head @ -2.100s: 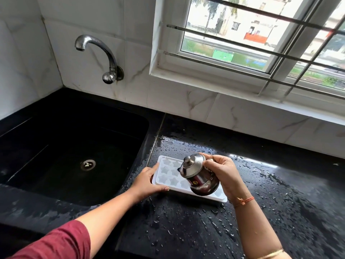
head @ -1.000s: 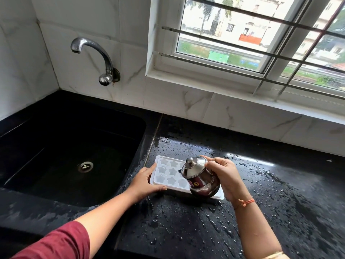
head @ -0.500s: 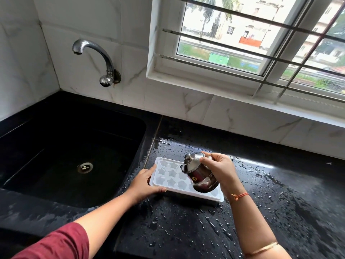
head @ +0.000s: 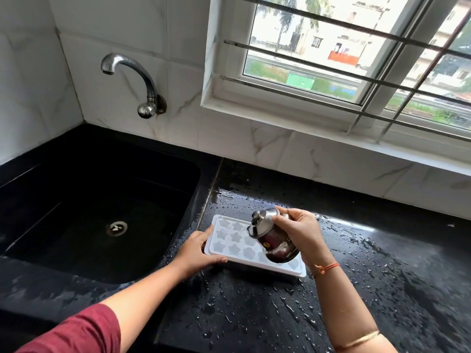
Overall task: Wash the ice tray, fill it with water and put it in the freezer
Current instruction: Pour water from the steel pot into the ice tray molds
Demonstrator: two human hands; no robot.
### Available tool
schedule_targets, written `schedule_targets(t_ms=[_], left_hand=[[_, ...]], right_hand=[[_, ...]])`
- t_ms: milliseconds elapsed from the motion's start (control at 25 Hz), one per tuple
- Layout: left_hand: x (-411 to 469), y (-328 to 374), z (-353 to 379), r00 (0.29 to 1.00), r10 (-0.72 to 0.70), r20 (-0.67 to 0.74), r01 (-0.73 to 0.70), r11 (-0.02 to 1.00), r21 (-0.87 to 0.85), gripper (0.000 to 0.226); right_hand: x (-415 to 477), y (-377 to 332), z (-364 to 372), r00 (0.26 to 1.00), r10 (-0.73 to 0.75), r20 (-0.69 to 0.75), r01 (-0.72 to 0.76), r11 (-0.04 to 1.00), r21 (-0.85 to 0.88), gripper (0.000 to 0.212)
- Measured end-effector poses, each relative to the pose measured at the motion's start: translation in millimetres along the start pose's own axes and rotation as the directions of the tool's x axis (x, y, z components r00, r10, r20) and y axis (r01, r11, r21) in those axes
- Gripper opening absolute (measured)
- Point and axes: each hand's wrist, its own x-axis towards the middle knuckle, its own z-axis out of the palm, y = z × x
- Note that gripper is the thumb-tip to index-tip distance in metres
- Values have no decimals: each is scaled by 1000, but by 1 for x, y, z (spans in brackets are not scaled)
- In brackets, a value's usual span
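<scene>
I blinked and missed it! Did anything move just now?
Nothing visibly changed. The right hand still holds the steel pot tipped over the ice tray, and the left hand still holds the tray's end on the wet counter.

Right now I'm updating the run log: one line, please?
phase: filling | left hand: holds tray | right hand: tilts pot over tray
</scene>
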Motion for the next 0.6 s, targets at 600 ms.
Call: schedule_targets(t_ms=[600], left_hand=[[-1, 1, 0, 1000, 4, 3, -4, 1000, -2, 103]], right_hand=[[6, 8, -5, 999, 18, -26, -12, 981, 191, 31]])
